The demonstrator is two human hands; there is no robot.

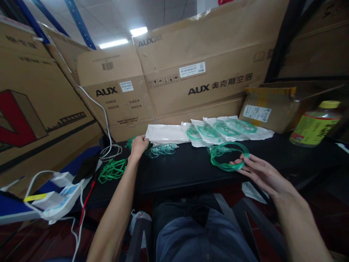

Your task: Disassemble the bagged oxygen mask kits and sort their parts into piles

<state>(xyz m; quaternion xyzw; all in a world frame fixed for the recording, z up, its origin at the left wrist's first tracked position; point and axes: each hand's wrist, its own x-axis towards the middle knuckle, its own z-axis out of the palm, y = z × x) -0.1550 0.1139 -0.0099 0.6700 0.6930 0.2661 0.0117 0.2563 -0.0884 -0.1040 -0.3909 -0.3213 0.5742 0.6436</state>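
The right hand [263,171] has its thumb and fingers closed on the green tube [228,167]. The tube is wound in a ring, to the right of the white pile [166,134] and nearer the person. The left hand [138,147] is at the left end of the white pile; I cannot tell if its fingers pinch it. Clear cups [163,150] lie just in front of the pile. Green straps [113,170] lie to its left and nearer. Packs [205,131] with green tubes inside lie to its right, and a bottle [315,125] stands farther right.
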